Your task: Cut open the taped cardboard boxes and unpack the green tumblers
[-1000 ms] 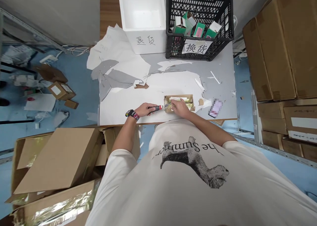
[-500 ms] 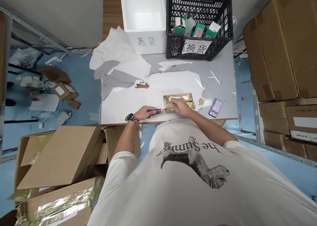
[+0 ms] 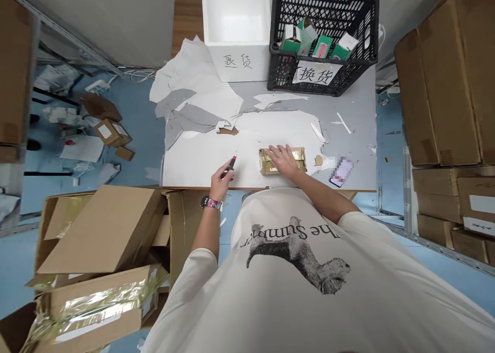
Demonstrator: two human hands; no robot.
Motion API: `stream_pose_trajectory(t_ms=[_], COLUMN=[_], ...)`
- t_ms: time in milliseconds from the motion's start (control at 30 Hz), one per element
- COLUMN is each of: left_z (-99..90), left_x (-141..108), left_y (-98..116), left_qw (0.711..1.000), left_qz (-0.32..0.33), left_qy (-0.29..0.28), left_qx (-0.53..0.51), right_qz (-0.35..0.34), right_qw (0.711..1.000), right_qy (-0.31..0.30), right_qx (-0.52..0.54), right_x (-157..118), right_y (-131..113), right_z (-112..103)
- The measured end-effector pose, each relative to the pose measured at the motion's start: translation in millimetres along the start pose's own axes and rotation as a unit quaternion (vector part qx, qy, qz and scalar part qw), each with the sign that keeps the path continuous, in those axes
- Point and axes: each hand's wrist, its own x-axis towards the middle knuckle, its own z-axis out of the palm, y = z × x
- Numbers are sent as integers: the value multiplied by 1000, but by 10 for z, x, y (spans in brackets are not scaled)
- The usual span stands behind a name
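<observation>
My left hand (image 3: 220, 181) is closed round a slim black and red utility knife (image 3: 231, 164), its tip pointing up and away from me above the white sheet. To its right lies a small cardboard box (image 3: 270, 168) wrapped in shiny gold tape, near the table's front edge. My right hand (image 3: 284, 161) rests flat on top of the box with the fingers spread, covering its middle. The knife and the box are apart. Part of the box's top is hidden under that hand.
On the table stand a white foam box (image 3: 242, 67) and a black crate (image 3: 325, 87) holding several green and white cartons. A phone (image 3: 341, 171) lies right of the box. Torn paper (image 3: 193, 118) covers the left side. Cardboard boxes (image 3: 104, 229) are piled at lower left.
My left hand has drawn the knife away from the box to the left and turned its tip upward. My right hand has flattened out over the box top.
</observation>
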Motion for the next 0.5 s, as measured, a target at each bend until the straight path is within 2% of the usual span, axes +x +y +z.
stream_pose_trajectory(t_ms=[100, 167, 333, 500], left_z=[25, 4, -26, 151], left_x=[-115, -134, -25, 89], left_y=[72, 97, 99, 180], left_qw=[988, 977, 951, 926], left_qz=[109, 150, 178, 180], left_qy=[-25, -61, -146, -142], left_qx=[103, 142, 208, 301], right_qz=[-16, -24, -26, -22], right_qw=[1000, 1000, 1000, 1000], right_qy=[-9, -15, -14, -16], right_qx=[5, 5, 3, 4], right_x=[16, 32, 71, 78], right_y=[71, 109, 155, 164], right_z=[27, 27, 9, -14])
